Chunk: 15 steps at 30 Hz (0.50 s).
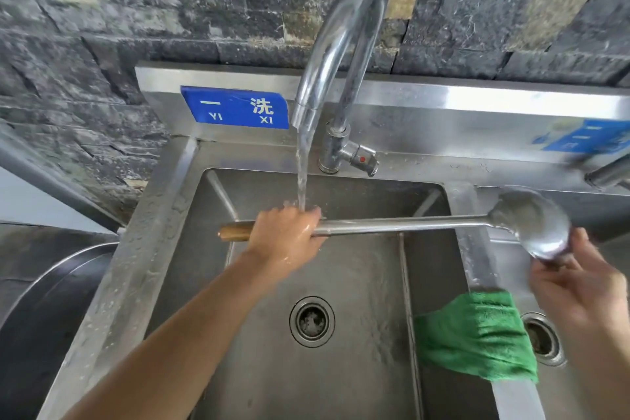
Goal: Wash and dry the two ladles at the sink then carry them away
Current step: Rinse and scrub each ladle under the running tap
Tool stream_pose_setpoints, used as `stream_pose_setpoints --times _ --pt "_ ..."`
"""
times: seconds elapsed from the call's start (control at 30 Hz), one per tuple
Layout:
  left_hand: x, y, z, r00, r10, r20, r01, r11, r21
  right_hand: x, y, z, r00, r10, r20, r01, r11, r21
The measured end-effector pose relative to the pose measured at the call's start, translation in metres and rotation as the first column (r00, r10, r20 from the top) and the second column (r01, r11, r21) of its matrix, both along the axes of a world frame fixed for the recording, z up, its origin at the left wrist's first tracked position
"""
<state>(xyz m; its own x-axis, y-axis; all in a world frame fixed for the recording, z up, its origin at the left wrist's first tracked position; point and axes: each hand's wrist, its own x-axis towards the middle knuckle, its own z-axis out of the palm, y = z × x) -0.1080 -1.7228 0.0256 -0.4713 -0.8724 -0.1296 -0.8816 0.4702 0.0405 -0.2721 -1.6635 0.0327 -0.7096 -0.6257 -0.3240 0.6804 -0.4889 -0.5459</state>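
Note:
One long steel ladle (402,226) with a wooden handle end lies level across the left sink basin (341,368). My left hand (288,235) grips its shaft near the wooden end, right under the running water from the tap (335,54). The ladle's bowl (535,222) reaches over the divider between the basins. My right hand (576,286) cups the underside of that bowl with its fingers curled on it. Only this one ladle is in view.
A green cloth (477,334) hangs over the divider between the two basins. The right basin has its own drain (542,337). A blue sign (235,109) is fixed on the steel backsplash. A large round metal vessel (51,300) stands left of the sink.

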Motion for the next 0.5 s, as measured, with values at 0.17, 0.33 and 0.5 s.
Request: stream_pose_setpoints --times 0.17,0.33,0.5 --pt "-0.009 -0.001 0.007 0.998 -0.056 0.016 0.056 0.998 -0.02 -0.163 0.062 -0.015 0.981 0.062 0.186 -0.086 0.988 0.126" --pt "0.009 -0.004 0.008 0.998 -0.01 0.066 0.014 0.999 -0.05 -0.125 0.049 -0.01 0.94 0.112 0.322 -0.085 0.992 -0.096" --pt "-0.016 0.007 0.018 0.998 -0.061 0.03 0.062 0.997 -0.036 -0.061 0.014 0.0 0.939 0.341 0.046 -0.342 0.939 0.042"
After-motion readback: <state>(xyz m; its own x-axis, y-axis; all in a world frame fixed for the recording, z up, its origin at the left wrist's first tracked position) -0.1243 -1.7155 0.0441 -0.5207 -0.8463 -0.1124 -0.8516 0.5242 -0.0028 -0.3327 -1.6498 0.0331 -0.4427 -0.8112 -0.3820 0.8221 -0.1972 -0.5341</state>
